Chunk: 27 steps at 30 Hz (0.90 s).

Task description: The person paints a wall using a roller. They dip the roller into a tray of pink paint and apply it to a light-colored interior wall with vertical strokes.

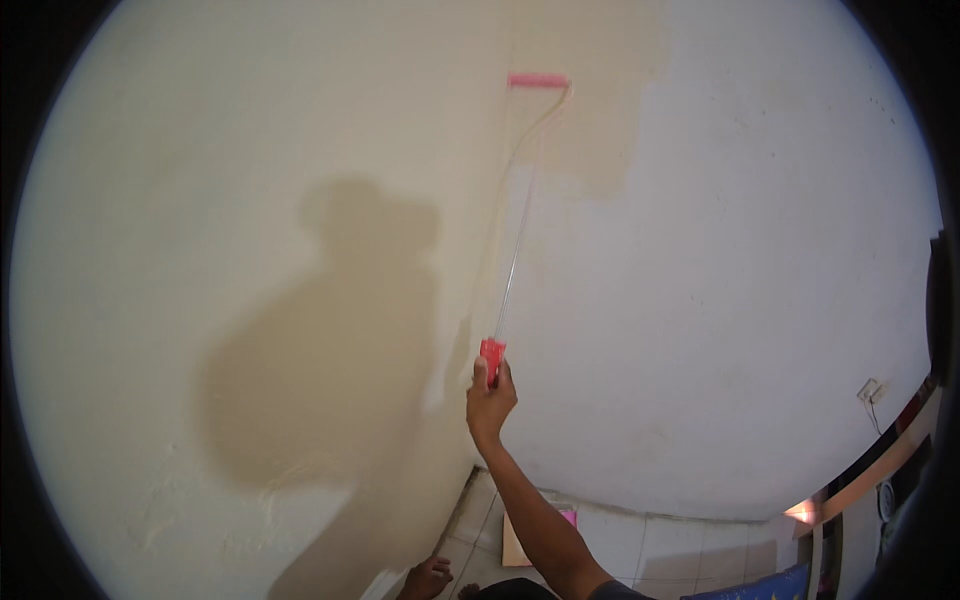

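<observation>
Paint roller held up at a wall corner. At the lower edge, left of centre, the left hand (427, 578) shows with its fingers bent inward; whether it holds anything cannot be told. The right hand (492, 408), just below mid-frame on a raised forearm, is closed around the handle of the paint roller (514, 258). The handle (493, 352) is bright red, its upper end clear of the fingers. From it a slender, shiny metal rod runs upward, leaning slightly right, then bends to the right end of the sleeve. The sleeve (538, 80), at upper centre, is a short pink cylinder, nearly horizontal, its left end at the corner line; its pressure on the surface cannot be judged. Beyond, the cream left wall (130, 300) carries a person's shadow, and the whitish right wall (740, 300) bears a beige patch (598, 150) around and below the sleeve.
</observation>
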Each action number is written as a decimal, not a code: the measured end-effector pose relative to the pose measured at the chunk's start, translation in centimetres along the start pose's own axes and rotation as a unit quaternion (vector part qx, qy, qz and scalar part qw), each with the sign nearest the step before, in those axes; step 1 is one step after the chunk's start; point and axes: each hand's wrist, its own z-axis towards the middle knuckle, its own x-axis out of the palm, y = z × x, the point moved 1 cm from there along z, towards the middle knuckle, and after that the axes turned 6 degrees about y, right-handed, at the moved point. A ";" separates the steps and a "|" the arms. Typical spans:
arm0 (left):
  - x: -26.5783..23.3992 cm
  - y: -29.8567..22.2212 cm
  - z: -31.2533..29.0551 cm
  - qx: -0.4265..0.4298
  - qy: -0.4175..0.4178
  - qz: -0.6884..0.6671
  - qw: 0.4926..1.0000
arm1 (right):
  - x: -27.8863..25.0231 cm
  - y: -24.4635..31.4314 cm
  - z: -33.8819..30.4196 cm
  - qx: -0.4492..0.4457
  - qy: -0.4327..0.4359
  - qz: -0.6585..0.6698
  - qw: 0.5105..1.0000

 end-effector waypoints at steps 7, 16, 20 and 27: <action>-0.2 0.6 0.6 -0.006 0.002 -0.020 1.000 | 0.3 -4.1 -0.9 -0.036 -0.026 -0.043 0.998; -2.3 1.3 -0.6 -0.047 0.025 -0.008 0.999 | -4.1 -11.1 -13.9 0.065 0.005 -0.165 0.984; -2.5 2.5 -0.6 -0.033 0.023 0.003 0.999 | -3.2 -11.8 -14.5 0.021 -0.025 -0.131 0.991; -4.2 3.0 -1.5 -0.047 0.010 -0.012 0.999 | 1.7 -6.9 -10.2 0.057 -0.005 -0.099 0.993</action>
